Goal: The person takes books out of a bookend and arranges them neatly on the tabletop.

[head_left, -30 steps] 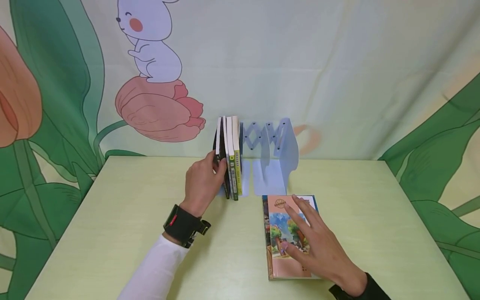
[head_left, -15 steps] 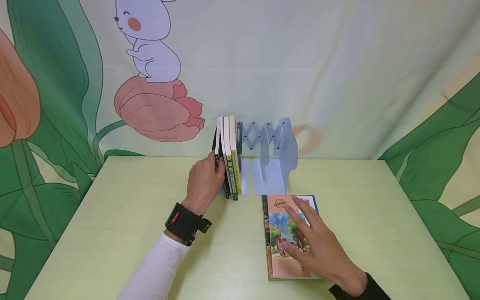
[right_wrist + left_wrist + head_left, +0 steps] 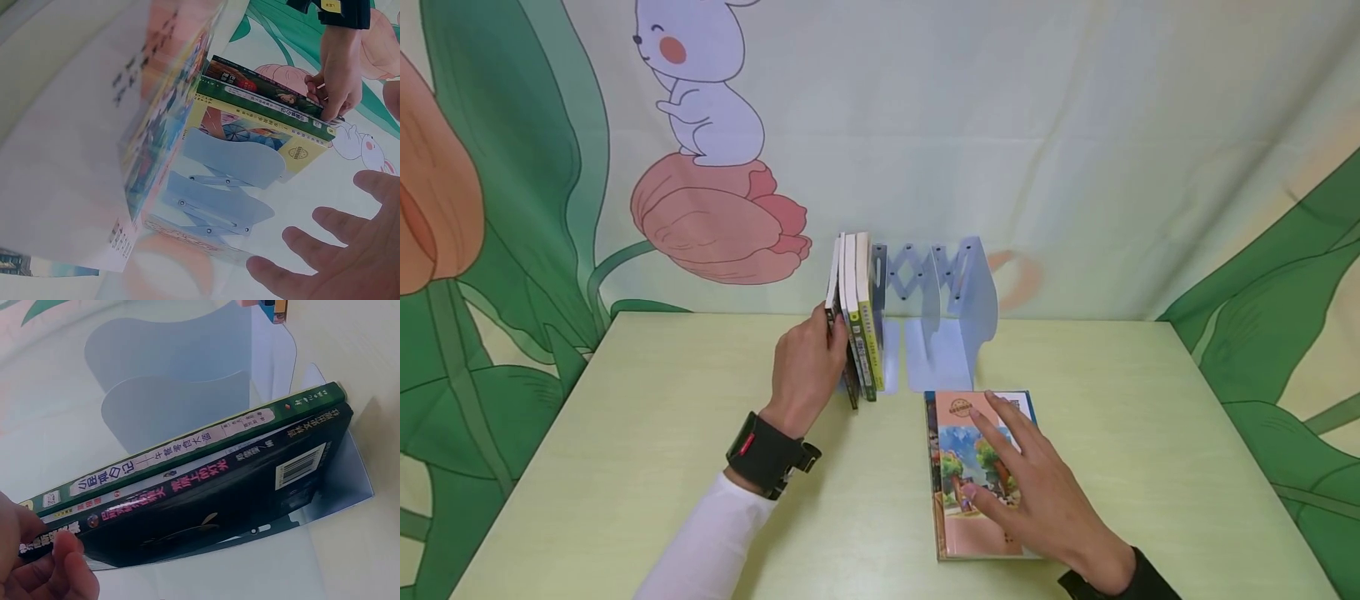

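Observation:
My left hand (image 3: 805,367) pinches a thin black book (image 3: 206,506) by the upper part of its spine, thumb on one side and fingers on the other. That book stands leaning at the left end of a blue metal bookend rack (image 3: 981,308). Right beside it stand a green-spined book (image 3: 219,434) and a yellow-spined book (image 3: 871,342). My right hand (image 3: 1052,492) has its fingers spread over a pink-covered book (image 3: 962,537) with a painted street scene, which lies flat on top of at least one other book in front of the rack.
The rack's right-hand dividers (image 3: 931,300) hold no books, and its folding lattice (image 3: 906,271) runs along the back. A pale yellow table (image 3: 625,483) carries everything. Behind it hangs a cloth (image 3: 887,125) printed with tulips and a white rabbit.
The black book, gripped by my left hand, has come slightly toward me, its lower end now jutting farther out than the neighbouring books. My right hand has stayed over the pink-covered book.

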### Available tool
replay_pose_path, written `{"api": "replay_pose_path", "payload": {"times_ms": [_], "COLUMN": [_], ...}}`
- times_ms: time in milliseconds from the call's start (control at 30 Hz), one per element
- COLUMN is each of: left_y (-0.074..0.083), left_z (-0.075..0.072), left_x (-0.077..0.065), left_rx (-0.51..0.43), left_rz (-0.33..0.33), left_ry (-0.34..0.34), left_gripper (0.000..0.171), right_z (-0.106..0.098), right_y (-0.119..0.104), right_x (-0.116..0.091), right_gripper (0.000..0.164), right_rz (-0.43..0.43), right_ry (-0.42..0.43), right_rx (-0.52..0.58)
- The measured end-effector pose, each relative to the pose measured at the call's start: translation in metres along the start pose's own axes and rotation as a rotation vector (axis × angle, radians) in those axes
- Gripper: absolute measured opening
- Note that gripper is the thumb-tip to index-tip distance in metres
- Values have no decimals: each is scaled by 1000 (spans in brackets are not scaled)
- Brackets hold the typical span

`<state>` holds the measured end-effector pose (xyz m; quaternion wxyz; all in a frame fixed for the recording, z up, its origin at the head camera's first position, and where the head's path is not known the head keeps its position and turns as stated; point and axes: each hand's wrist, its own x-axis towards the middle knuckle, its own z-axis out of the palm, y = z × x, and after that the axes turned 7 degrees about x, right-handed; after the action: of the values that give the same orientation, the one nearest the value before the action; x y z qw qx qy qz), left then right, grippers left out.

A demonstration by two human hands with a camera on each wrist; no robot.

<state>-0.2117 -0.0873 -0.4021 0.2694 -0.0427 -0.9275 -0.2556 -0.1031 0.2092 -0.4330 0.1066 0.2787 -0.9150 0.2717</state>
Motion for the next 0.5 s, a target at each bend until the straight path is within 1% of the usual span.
{"api": "replay_pose_path", "payload": {"times_ms": [133,267,367,500], "left_y": [0,1,1,1], "left_z": [-2,-5,-7,-10], "left_x": [0,0,0,0], "left_rx": [-7,-13,-14,-18], "left_rz": [18,48,68,78], "left_ry": [45,85,104,124], "left_gripper": [23,24,25,26], "right_z": [-1,-2,-2,-3], "right_y": [0,-2,-3,-4], "right_x": [1,1,1,2], "right_gripper": [82,83,83,82], "right_rz": [-11,0,17,23], "right_ry": [-2,-17,-28,-32], "right_rx": [-9,-3,0,-5]}}
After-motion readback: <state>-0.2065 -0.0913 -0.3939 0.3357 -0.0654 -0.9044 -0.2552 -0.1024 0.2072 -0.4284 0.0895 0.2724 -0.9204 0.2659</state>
